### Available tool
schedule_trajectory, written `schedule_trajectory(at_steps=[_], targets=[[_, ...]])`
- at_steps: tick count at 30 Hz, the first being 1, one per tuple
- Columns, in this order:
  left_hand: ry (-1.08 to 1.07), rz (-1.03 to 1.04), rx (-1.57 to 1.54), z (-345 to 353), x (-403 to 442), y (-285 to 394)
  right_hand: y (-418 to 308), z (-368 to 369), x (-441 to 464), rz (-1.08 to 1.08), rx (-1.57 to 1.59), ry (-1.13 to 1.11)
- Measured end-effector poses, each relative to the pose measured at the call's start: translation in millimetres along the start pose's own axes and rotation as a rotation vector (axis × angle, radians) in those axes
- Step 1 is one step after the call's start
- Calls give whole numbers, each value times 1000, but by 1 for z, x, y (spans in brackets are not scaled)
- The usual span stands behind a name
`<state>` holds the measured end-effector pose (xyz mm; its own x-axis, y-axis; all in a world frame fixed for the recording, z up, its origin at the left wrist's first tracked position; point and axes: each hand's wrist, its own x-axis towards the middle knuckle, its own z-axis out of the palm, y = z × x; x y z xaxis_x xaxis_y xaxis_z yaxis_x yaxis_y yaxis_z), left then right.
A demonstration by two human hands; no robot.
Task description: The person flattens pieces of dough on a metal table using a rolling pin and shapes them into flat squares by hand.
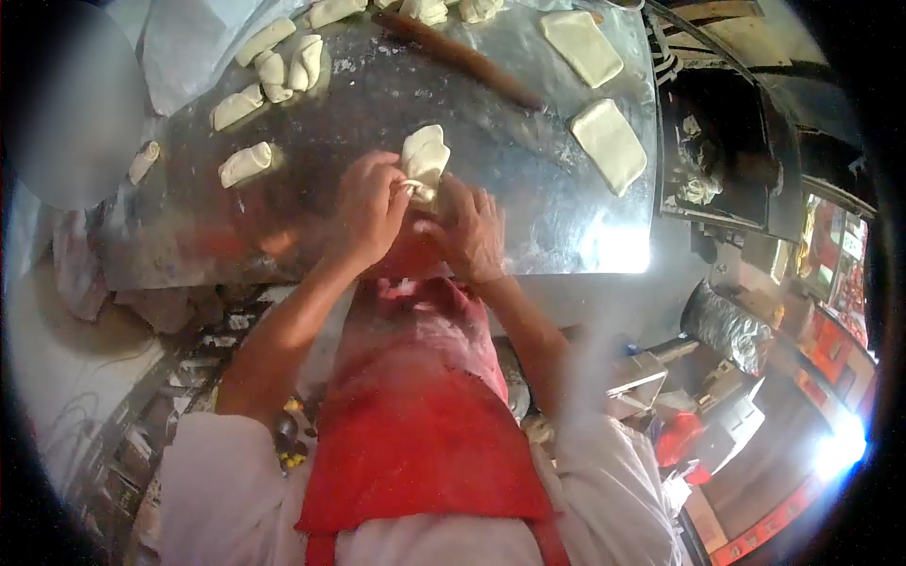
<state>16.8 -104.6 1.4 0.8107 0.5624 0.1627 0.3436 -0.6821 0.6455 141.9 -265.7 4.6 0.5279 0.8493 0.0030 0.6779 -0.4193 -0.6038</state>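
Left hand pinches dough at its near end — right hand half-open alongside.

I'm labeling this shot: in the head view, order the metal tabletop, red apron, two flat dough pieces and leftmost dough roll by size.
Largest to smallest:
Metal tabletop
Red apron
Upper flat dough piece and lower flat dough piece: too alike to rank
Leftmost dough roll

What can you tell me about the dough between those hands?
The dough is cream-coloured and looks soft. Its far end has rounded lobes; its near end is bunched into folds. It is over the shiny metal tabletop, with the left hand's fingertips touching the folds and the right hand close beside it.
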Motion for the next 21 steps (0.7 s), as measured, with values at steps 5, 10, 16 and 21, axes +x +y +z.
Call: schedule_trajectory(at_steps=[5,10,16,21], targets=[[-32,-21,8,7,4,-11,-2,12,17,302,175,59],[-78,-279,-439,6,44,-12,-5,5,32,364,139,62],[-223,-350,-117,28,97,-24,-9,-11,50,580,233,-83],[-389,12,-47,-10,77,-3,-3,-3,51,599,239,-85]])
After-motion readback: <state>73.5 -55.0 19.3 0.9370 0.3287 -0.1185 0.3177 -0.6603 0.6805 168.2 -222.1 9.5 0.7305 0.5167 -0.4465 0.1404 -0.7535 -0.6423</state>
